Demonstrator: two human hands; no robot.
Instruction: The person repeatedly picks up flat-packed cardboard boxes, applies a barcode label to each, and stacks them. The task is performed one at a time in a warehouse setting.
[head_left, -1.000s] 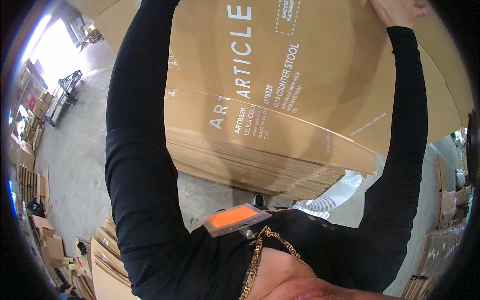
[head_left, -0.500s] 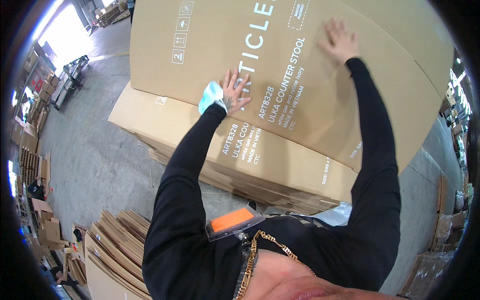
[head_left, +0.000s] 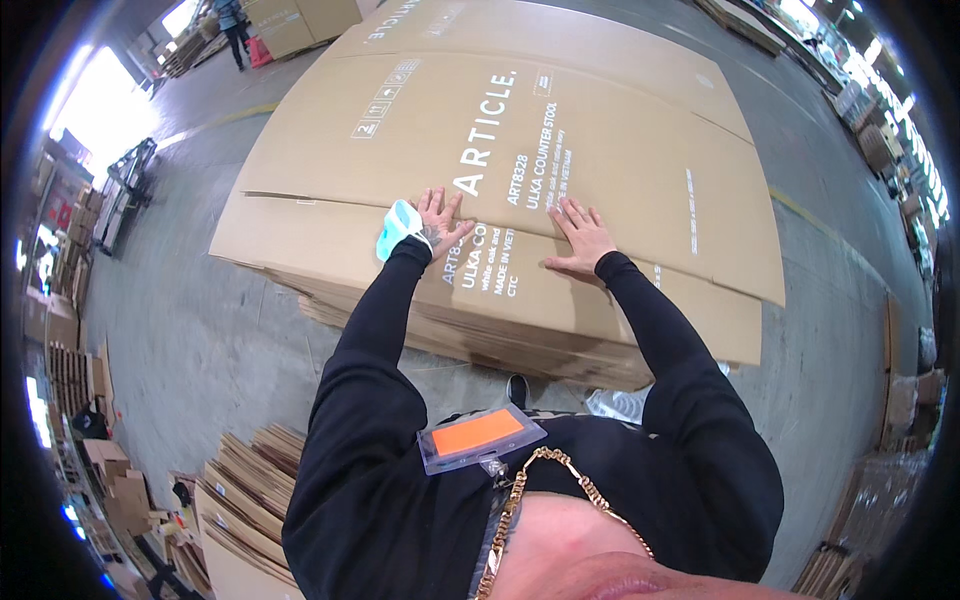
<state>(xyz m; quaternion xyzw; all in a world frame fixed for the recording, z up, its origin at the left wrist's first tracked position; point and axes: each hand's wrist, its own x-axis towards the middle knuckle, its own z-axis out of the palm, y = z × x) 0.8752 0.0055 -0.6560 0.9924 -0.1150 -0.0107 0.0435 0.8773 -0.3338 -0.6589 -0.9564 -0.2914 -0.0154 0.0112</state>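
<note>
A large flattened cardboard carton (head_left: 640, 140), tan with white print, lies across the top of a stack of flattened cartons (head_left: 480, 345). Near its closest edge, my left hand (head_left: 442, 224) rests palm down with fingers spread. A light blue face mask (head_left: 397, 229) is looped round that wrist. My right hand (head_left: 583, 238) presses on the same edge a little farther right, its fingers apart and thumb out. Neither hand grips anything. The top carton sits slightly back from me, so a strip of the carton below shows beneath my palms.
Beside my left elbow, more flattened cartons (head_left: 240, 500) stand on edge. A metal cart (head_left: 125, 195) is at the left on the concrete floor. Far back, a person (head_left: 232, 28) stands near a red object (head_left: 259, 52). Clear plastic wrap (head_left: 618, 404) lies by the stack's near right.
The top carton now lies lower and farther from me, with its far part in view. My right hand has come back and leftward to the near edge; my left has shifted slightly nearer.
</note>
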